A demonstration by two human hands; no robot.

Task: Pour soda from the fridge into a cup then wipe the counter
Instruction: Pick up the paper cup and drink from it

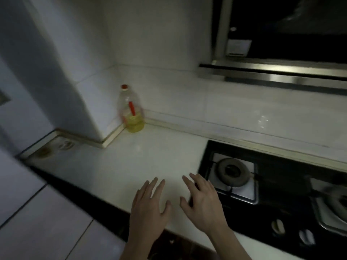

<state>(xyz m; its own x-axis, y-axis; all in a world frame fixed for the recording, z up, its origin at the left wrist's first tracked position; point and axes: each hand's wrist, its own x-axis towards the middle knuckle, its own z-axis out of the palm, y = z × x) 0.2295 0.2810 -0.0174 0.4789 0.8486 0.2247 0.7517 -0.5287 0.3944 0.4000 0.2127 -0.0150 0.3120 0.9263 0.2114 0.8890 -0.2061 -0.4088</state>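
Hands are hovering low over the white counter [131,162] at its near edge, palms down and fingers spread; whether they are touching the surface cannot be told. Left hand [150,205] is lying open and gripping nothing. Right hand [201,201] is likewise lying open and empty, just beside the left, its fingers reaching toward the near-left corner of the black gas hob [281,184].

Soda, cup and wiping cloth are not showing anywhere in view. Fridge cannot be identified with certainty; a pale surface is running along the far left, but blur is preventing a reading. The only container present is a clear bottle with a red cap [131,111], standing upright in the far corner where counter is meeting tiled wall, holding a shallow layer of yellow liquid; it is looking more like cooking oil than soda, though that is a judgement.

Burner [232,171] on the hob is sitting unlit. Range hood [272,74] is hanging above at far right.

Assessment: the task is appearing to be at its very start. Nothing is showing as fetched, poured or wiped; fetching the soda, finding a cup, pouring and wiping are all appearing outstanding.
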